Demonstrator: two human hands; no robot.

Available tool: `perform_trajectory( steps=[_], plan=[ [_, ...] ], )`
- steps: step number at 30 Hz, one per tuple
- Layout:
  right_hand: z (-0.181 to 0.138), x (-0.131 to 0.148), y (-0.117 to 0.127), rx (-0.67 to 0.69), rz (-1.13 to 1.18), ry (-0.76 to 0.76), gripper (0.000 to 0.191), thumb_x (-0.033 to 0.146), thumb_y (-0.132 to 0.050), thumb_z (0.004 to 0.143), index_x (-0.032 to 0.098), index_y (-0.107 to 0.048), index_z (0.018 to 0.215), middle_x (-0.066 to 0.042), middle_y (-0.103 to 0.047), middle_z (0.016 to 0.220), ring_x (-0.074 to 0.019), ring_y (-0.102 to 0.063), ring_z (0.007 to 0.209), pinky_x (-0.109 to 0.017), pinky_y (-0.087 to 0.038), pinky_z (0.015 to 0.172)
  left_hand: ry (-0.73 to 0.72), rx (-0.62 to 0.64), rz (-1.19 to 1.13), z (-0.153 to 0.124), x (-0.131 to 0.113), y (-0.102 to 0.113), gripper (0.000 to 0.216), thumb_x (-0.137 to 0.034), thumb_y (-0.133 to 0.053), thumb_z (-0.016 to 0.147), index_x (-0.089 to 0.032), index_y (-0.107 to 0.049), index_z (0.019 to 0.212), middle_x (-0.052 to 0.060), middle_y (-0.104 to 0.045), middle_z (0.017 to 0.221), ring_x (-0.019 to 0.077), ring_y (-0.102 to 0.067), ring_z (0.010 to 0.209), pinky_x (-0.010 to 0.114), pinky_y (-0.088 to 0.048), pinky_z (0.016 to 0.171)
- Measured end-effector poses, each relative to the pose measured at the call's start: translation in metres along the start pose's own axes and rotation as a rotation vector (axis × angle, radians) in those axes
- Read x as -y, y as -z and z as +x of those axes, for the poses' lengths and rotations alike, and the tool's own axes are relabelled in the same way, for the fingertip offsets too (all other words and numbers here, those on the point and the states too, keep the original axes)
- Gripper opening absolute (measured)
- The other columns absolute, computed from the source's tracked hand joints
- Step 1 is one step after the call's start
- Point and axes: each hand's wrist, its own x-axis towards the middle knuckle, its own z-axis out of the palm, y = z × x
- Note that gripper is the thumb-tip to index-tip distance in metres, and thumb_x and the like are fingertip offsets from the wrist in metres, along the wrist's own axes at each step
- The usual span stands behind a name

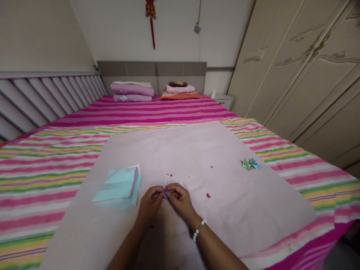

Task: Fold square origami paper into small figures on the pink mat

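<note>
Between the fingertips of both hands is a small piece of folded purple paper [165, 193]. My left hand [152, 200] pinches its left side, thumb against fingers. My right hand [180, 198] grips the other side in the same way, with a white beaded bracelet [200, 230] on the wrist. The fingers cover part of the paper, so its exact shape is hard to make out. Left of the hands lies a stack of light blue paper sheets [116, 183], with a few other pale sheets showing at its edge.
The hands work over a pale sheet [174, 150] spread on a striped bed [50, 176]. Small red bits [208, 195] lie on it. Green folded paper [246, 164] and blue folded paper [254, 163] sit at the right. Folded bedding [132, 90] lies by the headboard.
</note>
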Motion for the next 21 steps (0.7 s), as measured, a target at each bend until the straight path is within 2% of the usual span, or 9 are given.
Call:
perform_trajectory(
  steps=[9, 13, 18, 21],
  plan=[
    [-0.0009, 0.0046, 0.0021, -0.026, 0.025, -0.047, 0.013, 0.022, -0.065, 0.077, 0.022, -0.071, 0.089, -0.005, -0.065, 0.093, -0.0153, -0.060, 0.077, -0.027, -0.049, 0.068, 0.085, -0.009, -0.077, 0.0023, -0.0018, 0.0000, 0.022, -0.032, -0.065, 0.068, -0.017, -0.068, 0.083, 0.006, -0.072, 0.086, 0.0211, -0.068, 0.084, 0.037, -0.053, 0.082],
    [-0.0009, 0.0051, 0.0031, -0.022, 0.068, -0.097, 0.013, 0.022, -0.065, 0.077, 0.022, -0.070, 0.089, -0.003, -0.066, 0.086, -0.0147, -0.060, 0.074, -0.026, -0.048, 0.068, 0.120, -0.006, -0.121, 0.0025, -0.0062, -0.0027, 0.023, -0.032, -0.065, 0.069, -0.015, -0.067, 0.084, 0.008, -0.072, 0.086, 0.0216, -0.069, 0.082, 0.038, -0.054, 0.081],
    [-0.0009, 0.0000, 0.0040, -0.028, 0.094, -0.122, 0.015, 0.022, -0.064, 0.076, 0.022, -0.068, 0.091, -0.001, -0.067, 0.081, -0.0137, -0.059, 0.068, -0.025, -0.048, 0.063, 0.091, 0.023, -0.188, -0.0011, -0.0048, -0.0062, 0.029, -0.029, -0.070, 0.061, -0.015, -0.064, 0.086, 0.011, -0.068, 0.104, 0.0222, -0.068, 0.091, 0.036, -0.054, 0.083],
    [-0.0011, -0.0019, 0.0042, -0.033, 0.105, -0.136, 0.016, 0.023, -0.065, 0.076, 0.022, -0.067, 0.092, -0.001, -0.067, 0.078, -0.0135, -0.059, 0.065, -0.025, -0.048, 0.061, 0.077, 0.018, -0.197, -0.0033, -0.0015, -0.0059, 0.030, -0.029, -0.070, 0.062, -0.015, -0.063, 0.087, 0.012, -0.066, 0.108, 0.0216, -0.068, 0.092, 0.036, -0.055, 0.083]
  ],
)
